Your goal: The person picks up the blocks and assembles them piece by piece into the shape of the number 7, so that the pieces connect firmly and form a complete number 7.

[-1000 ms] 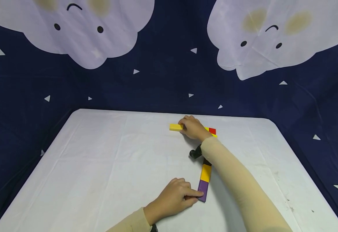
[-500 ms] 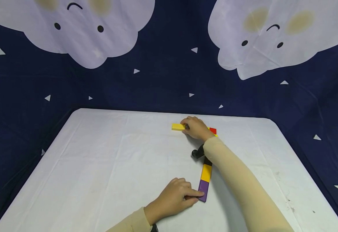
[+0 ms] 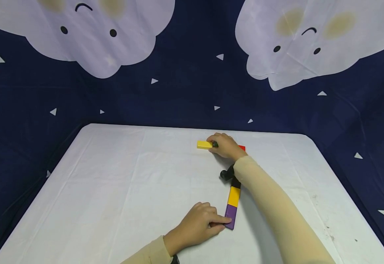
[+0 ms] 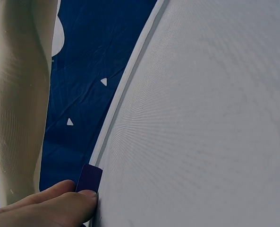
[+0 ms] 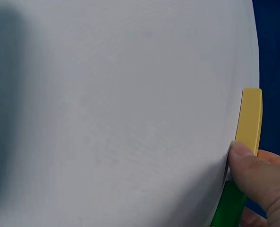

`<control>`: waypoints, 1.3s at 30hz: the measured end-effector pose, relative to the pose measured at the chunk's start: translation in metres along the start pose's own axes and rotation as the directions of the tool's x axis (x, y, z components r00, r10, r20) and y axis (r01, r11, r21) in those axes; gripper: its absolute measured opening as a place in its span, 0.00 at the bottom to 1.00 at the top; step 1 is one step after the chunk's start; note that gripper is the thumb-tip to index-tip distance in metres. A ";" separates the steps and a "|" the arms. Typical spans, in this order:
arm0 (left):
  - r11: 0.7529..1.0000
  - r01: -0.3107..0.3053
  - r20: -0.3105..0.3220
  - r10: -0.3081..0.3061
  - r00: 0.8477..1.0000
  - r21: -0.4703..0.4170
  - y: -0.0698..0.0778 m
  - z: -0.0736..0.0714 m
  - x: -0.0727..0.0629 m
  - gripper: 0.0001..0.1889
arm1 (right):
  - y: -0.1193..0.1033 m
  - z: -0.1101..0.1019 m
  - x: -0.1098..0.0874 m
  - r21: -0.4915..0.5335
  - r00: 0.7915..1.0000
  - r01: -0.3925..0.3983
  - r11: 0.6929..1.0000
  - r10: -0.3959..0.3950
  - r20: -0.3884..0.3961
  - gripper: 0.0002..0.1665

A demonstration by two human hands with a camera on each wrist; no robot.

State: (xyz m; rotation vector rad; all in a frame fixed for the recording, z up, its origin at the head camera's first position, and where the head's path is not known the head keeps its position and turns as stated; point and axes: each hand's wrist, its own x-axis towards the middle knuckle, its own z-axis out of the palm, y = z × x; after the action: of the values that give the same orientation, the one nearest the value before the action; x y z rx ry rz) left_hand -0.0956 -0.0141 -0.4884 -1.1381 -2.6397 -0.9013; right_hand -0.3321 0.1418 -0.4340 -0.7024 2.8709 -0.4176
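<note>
In the head view, my right hand [image 3: 225, 147] pinches a yellow block [image 3: 204, 145] near the far edge of the table. Behind its thumb in the right wrist view lies a green block [image 5: 229, 203], close to the yellow block's end. My left hand [image 3: 196, 225] holds a purple block [image 3: 231, 217] at the near end of a row, index finger laid over it and thumb at its side. Beyond the purple one come an orange-yellow block [image 3: 234, 197] and a black block [image 3: 236, 182]. The right forearm hides the row's farther part.
A red block [image 3: 242, 148] peeks out behind the right wrist. A black device with a round knob [image 3: 225, 175] hangs under that wrist. White cloth covers the table [image 3: 96, 205]; a dark blue curtain [image 3: 185, 99] with clouds rises behind it.
My right hand slides slightly right with the yellow block, covering more of the red block. The green block shows more between its thumb and fingers. My left hand stays on the purple block.
</note>
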 end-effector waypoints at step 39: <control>1.000 0.005 0.003 -0.005 1.000 -0.010 0.001 -0.001 0.000 0.14 | 0.013 0.002 -0.003 0.045 0.999 -0.039 0.998 0.040 -0.012 0.26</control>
State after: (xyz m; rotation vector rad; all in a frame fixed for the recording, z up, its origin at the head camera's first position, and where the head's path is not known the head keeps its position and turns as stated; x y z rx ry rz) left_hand -0.0948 -0.0141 -0.4874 -1.1360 -2.6448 -0.9161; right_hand -0.3349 0.1537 -0.4397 -0.6367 2.8726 -0.4805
